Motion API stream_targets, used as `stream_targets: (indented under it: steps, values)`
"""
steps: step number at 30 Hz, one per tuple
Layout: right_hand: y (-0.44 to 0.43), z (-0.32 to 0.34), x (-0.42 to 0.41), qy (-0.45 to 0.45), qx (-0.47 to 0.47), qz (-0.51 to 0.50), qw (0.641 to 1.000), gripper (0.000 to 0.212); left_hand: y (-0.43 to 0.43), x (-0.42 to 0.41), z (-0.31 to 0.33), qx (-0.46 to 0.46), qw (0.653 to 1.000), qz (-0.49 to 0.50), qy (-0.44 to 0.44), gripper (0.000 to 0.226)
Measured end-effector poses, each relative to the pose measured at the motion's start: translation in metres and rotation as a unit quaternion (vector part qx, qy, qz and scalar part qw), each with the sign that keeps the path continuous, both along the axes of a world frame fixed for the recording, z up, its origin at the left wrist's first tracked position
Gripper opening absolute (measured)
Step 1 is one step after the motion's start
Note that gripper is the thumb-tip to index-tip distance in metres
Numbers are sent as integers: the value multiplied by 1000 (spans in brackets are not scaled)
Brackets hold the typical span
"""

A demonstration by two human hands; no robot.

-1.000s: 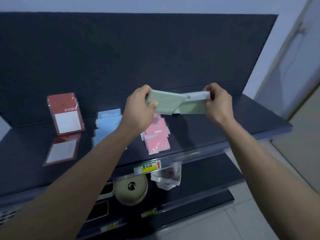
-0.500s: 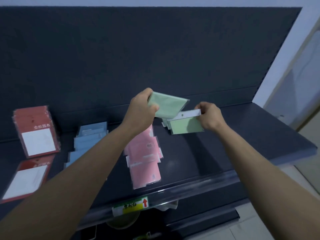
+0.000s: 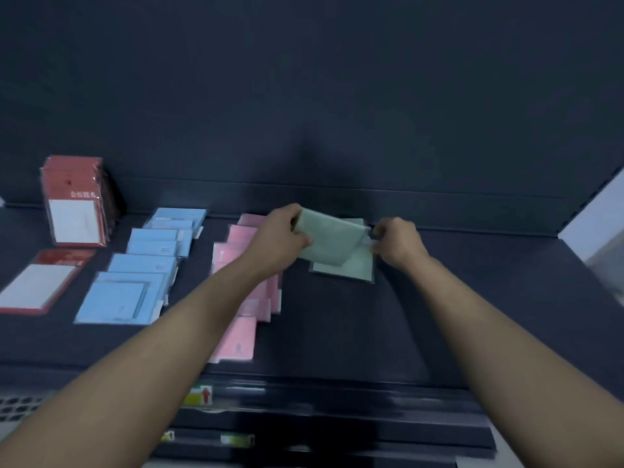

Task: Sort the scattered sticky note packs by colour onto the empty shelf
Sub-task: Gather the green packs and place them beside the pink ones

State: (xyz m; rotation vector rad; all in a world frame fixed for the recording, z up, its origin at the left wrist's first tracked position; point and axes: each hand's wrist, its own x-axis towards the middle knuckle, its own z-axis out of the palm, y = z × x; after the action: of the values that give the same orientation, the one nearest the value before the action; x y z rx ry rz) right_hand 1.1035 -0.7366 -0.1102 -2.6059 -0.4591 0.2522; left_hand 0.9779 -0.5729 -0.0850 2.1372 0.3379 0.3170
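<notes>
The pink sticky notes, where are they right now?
In the head view, the pink packs lie left of centre on the dark shelf, between the blue packs on their left and the green packs on their right.

We get a dim, bluish frame, brightest at the far right. We see a soft shadow on the back panel [image 3: 314, 157], motion smear along the shelf [image 3: 472, 332] front and right border, bent lines at edges

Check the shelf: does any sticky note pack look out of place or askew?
Colours are not mixed. One oddity: the red stack stands upright, while a lone red pack, the blue packs and pink packs lie flat.
</notes>
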Motion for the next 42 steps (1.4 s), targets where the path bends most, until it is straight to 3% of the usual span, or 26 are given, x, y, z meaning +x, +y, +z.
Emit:
stream_targets:
  steps: [3,8,17,21,25,30,37,42]
  values:
    - [-7,10,7,-16,-32,14,999,42,-14,10,-15,-32,999,20,37,20]
    - [-16,32,13,-69,10,82,994,39,-31,24,-35,-60,993,59,80,21]
    - [-12,64,3,-105,13,187,977,28,-43,35,-47,133,969,126,165,54]
    - [4,75,-7,-156,-55,239,957,25,-42,24,-27,235,956,105,141,46]
    - [35,100,-32,-238,-103,304,917,25,-21,-14,15,395,901,144,107,32]
    - [91,140,-93,-346,-83,379,854,31,20,-104,74,524,810,248,88,28]
    - [188,187,-234,-423,16,475,771,28,71,-268,128,603,691,370,149,40]
    - [257,201,-358,-448,82,539,709,28,101,-394,141,603,634,446,188,40]
